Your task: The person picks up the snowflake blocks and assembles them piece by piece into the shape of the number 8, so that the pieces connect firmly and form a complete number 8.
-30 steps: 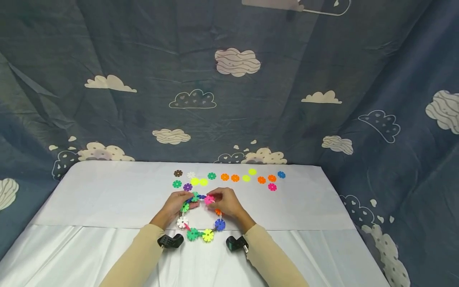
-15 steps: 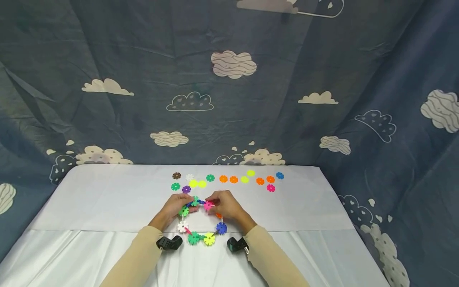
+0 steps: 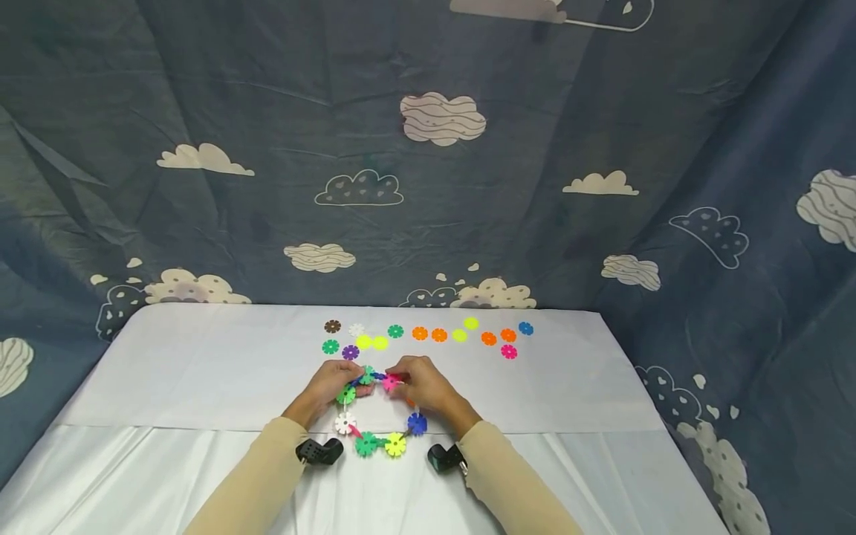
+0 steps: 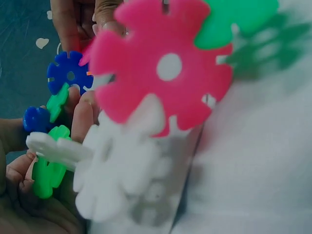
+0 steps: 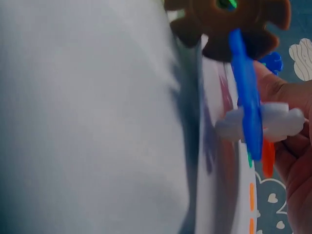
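Both hands hold a loop of slotted snowflake discs joined edge to edge, its lower side marked by a green disc (image 3: 365, 445) and a yellow disc (image 3: 395, 444). At the loop's upper left, my left hand (image 3: 332, 384) pinches the green discs. Opposite it, my right hand (image 3: 426, 383) pinches around a pink disc (image 3: 391, 382), partly covering it and an orange disc. Close to the left wrist camera are a large pink disc (image 4: 141, 73) and a white disc (image 4: 117, 170). The right wrist view has a brown disc (image 5: 195, 19), an edge-on blue disc (image 5: 249, 97) and a white one (image 5: 280, 122).
Several loose discs lie along the back of the white-covered table, among them a brown disc (image 3: 332, 326), a purple disc (image 3: 351, 352), an orange disc (image 3: 438, 335) and a pink disc (image 3: 509, 352). A dark cloud-print curtain (image 3: 428, 215) hangs behind and at the sides.
The hands keep their grip at the top of the loop, and the right fingers have closed in further over the pink disc. The loose discs stay put; the head view shifts slightly.
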